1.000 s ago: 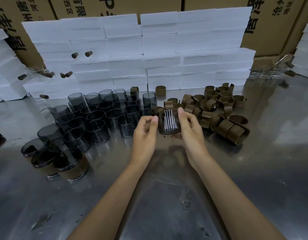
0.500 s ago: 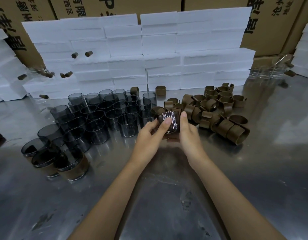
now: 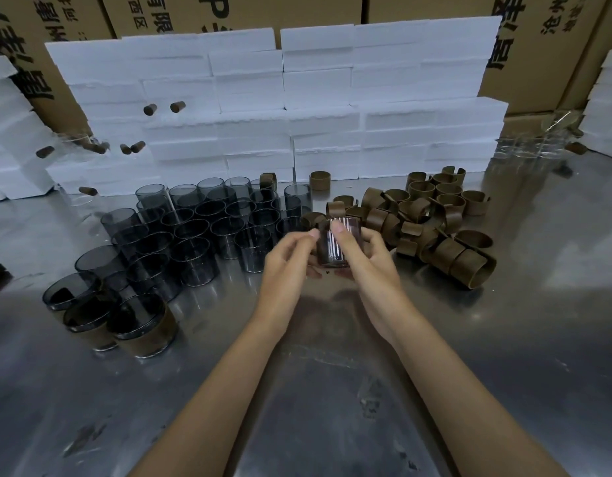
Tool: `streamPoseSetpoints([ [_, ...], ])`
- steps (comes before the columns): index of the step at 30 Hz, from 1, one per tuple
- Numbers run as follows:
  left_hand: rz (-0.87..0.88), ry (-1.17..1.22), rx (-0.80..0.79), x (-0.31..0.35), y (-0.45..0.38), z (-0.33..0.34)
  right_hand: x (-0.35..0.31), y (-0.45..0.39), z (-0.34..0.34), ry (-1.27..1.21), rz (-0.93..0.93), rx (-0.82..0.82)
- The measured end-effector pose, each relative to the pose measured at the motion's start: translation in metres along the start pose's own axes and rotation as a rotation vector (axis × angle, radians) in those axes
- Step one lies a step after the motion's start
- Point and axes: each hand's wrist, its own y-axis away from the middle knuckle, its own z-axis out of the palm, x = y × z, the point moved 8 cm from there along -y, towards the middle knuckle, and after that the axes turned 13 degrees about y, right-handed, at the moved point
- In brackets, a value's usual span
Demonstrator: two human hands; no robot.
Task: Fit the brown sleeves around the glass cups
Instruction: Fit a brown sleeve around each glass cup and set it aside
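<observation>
Both hands hold one dark glass cup (image 3: 332, 251) with a brown sleeve around it, just above the steel table (image 3: 504, 339). My right hand (image 3: 364, 266) grips it from the right, index finger laid across its front. My left hand (image 3: 286, 266) pinches its left edge with curled fingers. Several bare smoky glass cups (image 3: 201, 232) stand clustered to the left. A heap of brown sleeves (image 3: 431, 222) lies to the right. Three sleeved cups (image 3: 139, 325) stand at the near left.
Stacked white foam blocks (image 3: 297, 108) form a wall behind the cups, with cardboard boxes (image 3: 555, 46) behind them. Clear glasses (image 3: 524, 146) stand at the far right. A lone sleeve (image 3: 320, 180) sits by the foam.
The cup has been turned in my hands. My left fingers came across its front, then drew back to its left edge. My right index finger now lies across the cup's front.
</observation>
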Motion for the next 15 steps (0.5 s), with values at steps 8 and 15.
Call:
streamPoseSetpoints([
  [8, -0.081, -0.028, -0.109, 0.007, 0.013, 0.024, -0.003, 0.003, 0.009, 0.074, -0.030, -0.109],
  [15, -0.045, -0.045, 0.024, -0.005, -0.001, -0.002, -0.004, -0.001, -0.007, 0.133, -0.050, 0.050],
])
